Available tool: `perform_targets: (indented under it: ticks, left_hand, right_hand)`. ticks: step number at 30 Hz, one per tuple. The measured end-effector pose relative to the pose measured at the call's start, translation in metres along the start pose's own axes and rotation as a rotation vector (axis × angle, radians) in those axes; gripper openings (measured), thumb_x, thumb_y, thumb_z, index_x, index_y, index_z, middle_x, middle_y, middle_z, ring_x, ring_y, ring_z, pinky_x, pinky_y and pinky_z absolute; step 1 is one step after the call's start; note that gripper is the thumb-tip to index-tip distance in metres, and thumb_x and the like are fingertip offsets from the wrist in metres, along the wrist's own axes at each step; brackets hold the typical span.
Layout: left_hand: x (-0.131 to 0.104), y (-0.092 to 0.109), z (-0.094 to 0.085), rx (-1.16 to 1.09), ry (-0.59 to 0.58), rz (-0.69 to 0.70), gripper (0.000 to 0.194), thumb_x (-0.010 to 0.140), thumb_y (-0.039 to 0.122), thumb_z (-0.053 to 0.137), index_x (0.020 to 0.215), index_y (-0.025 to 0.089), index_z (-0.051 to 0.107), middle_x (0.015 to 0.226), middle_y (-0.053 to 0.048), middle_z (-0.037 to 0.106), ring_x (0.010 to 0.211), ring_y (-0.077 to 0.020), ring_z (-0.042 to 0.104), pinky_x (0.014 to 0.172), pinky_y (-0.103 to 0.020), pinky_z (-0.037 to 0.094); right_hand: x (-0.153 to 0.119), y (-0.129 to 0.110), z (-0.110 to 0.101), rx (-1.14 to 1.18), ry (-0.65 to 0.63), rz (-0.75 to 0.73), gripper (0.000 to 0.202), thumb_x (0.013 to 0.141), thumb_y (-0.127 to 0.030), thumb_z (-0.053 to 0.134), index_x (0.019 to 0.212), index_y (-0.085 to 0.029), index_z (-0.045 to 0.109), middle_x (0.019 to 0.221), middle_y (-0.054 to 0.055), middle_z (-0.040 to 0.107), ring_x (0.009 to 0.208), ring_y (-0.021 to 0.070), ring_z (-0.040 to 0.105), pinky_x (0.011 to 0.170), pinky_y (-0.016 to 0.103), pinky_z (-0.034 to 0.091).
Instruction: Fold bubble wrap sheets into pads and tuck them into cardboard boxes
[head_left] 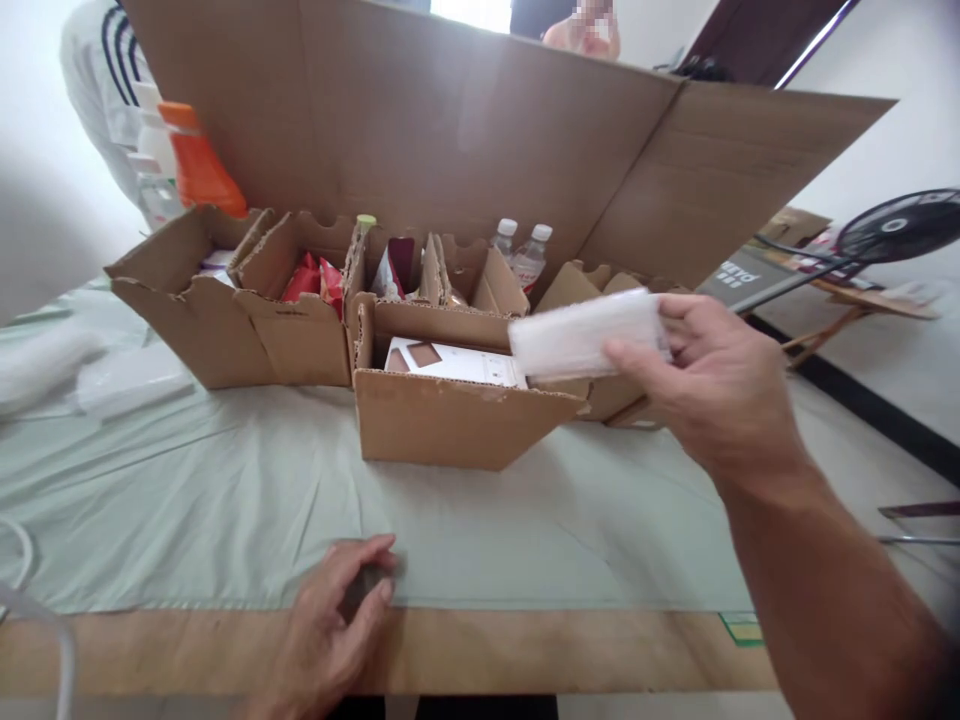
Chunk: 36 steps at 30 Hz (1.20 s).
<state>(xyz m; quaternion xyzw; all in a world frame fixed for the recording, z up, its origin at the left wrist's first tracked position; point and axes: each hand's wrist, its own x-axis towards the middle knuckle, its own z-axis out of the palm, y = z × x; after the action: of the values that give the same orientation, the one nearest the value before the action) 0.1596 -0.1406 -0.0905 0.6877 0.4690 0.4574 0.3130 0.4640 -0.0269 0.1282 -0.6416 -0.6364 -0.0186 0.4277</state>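
In the head view, my right hand (pixel 712 385) grips a white, flat, plastic-wrapped packet (pixel 581 335) by its right end, thumb in front and fingers behind. Motion blurs the packet, and no print on it can be read. It hovers over the right end of a small cardboard box (pixel 442 420), in which a white printed carton (pixel 465 365) lies. My left hand (pixel 337 615) rests at the front edge of the table, loosely curved with thumb and fingers apart and nothing between them.
Behind stands a row of open cardboard bins (pixel 300 340) with red packets (pixel 307 280) and other goods. A tall cardboard panel (pixel 465 130) rises behind them. An orange bottle (pixel 199 165) and clear bottles (pixel 531 258) stand near it. Clear plastic wrap (pixel 127 380) lies left; a fan (pixel 896 225) is right.
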Motion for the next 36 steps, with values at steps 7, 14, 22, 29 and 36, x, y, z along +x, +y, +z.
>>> perform_targets:
  ticks: [7,14,22,29,36]
  left_hand:
    - [0.01,0.007,0.001,0.066,0.013,0.184,0.035,0.091,0.018,0.061,0.124,0.029,0.066,0.093,-0.003,0.077,0.084,-0.0193,0.074,0.074,-0.03,0.062]
    - [0.01,0.009,-0.003,0.052,0.027,0.233,0.035,0.089,0.017,0.061,0.122,0.029,0.065,0.091,-0.003,0.078,0.082,-0.0204,0.075,0.074,-0.032,0.063]
    - [0.008,0.005,-0.001,0.051,0.024,0.249,0.035,0.09,0.017,0.06,0.123,0.029,0.063,0.092,-0.003,0.078,0.083,-0.0204,0.075,0.074,-0.032,0.062]
    - [0.01,0.008,-0.003,0.072,0.025,0.261,0.032,0.09,0.019,0.06,0.12,0.029,0.063,0.091,-0.002,0.078,0.082,-0.0192,0.075,0.072,-0.03,0.063]
    - [0.009,0.003,-0.002,0.056,0.008,0.256,0.031,0.092,0.019,0.06,0.121,0.029,0.064,0.09,-0.001,0.077,0.082,-0.0169,0.074,0.073,-0.026,0.062]
  right_hand:
    - [0.025,-0.054,0.01,-1.023,-0.431,-0.127,0.029,0.088,-0.029,0.058,0.114,-0.019,0.067,0.09,0.015,0.076,0.085,0.0328,0.071,0.066,0.035,0.039]
    - [0.041,-0.068,0.027,-1.055,-0.486,-0.036,0.029,0.09,-0.027,0.057,0.113,-0.015,0.067,0.096,0.017,0.074,0.093,0.034,0.072,0.071,0.037,0.045]
    - [0.05,-0.054,0.038,-0.415,-0.512,-0.024,0.03,0.085,-0.018,0.057,0.112,-0.015,0.069,0.099,0.009,0.076,0.078,0.0208,0.07,0.071,0.032,0.051]
    - [0.04,-0.032,0.026,-0.285,-0.456,0.15,0.025,0.085,-0.02,0.064,0.109,-0.016,0.068,0.084,0.005,0.076,0.064,0.0187,0.069,0.069,0.032,0.054]
    - [0.044,-0.036,0.038,-0.576,-0.561,0.06,0.02,0.084,-0.027,0.065,0.101,-0.019,0.07,0.093,0.008,0.077,0.086,0.0273,0.074,0.07,0.034,0.052]
